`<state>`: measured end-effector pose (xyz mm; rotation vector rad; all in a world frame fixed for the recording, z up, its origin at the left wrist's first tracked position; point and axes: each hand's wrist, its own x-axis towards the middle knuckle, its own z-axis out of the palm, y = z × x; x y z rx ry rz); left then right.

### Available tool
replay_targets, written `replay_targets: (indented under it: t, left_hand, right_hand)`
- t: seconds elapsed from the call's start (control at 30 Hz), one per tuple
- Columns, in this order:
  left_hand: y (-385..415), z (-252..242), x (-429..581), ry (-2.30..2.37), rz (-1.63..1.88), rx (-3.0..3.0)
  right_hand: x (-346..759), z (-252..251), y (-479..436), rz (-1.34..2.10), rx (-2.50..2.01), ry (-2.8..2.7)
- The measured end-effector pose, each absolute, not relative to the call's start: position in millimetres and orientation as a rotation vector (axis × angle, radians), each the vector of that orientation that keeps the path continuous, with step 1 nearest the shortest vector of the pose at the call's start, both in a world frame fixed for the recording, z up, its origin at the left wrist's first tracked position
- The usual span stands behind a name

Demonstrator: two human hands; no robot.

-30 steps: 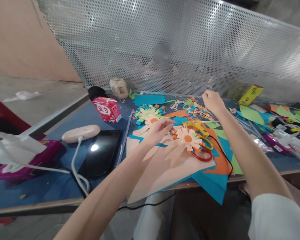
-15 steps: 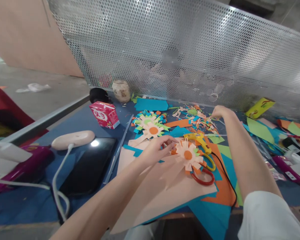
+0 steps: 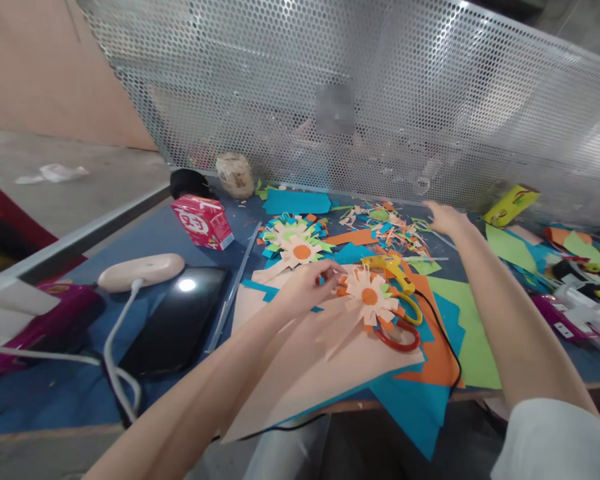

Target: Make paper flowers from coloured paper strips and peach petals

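My left hand (image 3: 307,287) is closed with curled fingers at the left edge of a peach paper flower (image 3: 369,296) with an orange centre. Its fingertips seem to pinch the flower's edge, partly hidden. Under and beside the flower are scissors (image 3: 400,337) with red and yellow handles and a yellow hot glue gun (image 3: 391,268). My right hand (image 3: 447,219) is held out past the paper scraps (image 3: 385,223), fingers apart and nothing visible in them. Layered paper flowers (image 3: 300,243) lie left of the glue gun. Peach paper sheets (image 3: 305,380) spread beneath my left forearm.
A perforated metal panel (image 3: 280,87) stands along the back. On the left are a pink box (image 3: 203,222), a black phone (image 3: 180,327) and a white device with a cable (image 3: 143,272). A yellow box (image 3: 511,205) and green paper (image 3: 513,248) lie right.
My right hand has opened and lifted away from the paper scraps. My left hand stays by the flower. The whole view has shifted slightly.
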<state>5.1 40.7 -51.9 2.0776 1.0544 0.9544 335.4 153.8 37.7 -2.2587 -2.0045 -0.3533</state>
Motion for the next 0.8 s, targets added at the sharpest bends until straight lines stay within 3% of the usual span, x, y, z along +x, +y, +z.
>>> replay_targets:
  t: [0.1, 0.23, 0.37, 0.8]
  left_hand:
    - [42, -54, 7, 1.160, 0.935, 2.167]
    - [43, -61, 12, 1.241, 0.885, 2.273]
    - [42, -66, 19, 1.244, 0.772, 2.283]
    - [46, -73, 20, 1.222, 0.821, 2.213]
  right_hand:
    - [328, 38, 137, -0.488, -2.176, -1.881]
    - [302, 29, 98, -0.415, -1.897, -2.118]
    - [270, 1, 48, -0.027, -1.745, -2.302]
    - [228, -36, 24, 0.084, -1.830, -2.304]
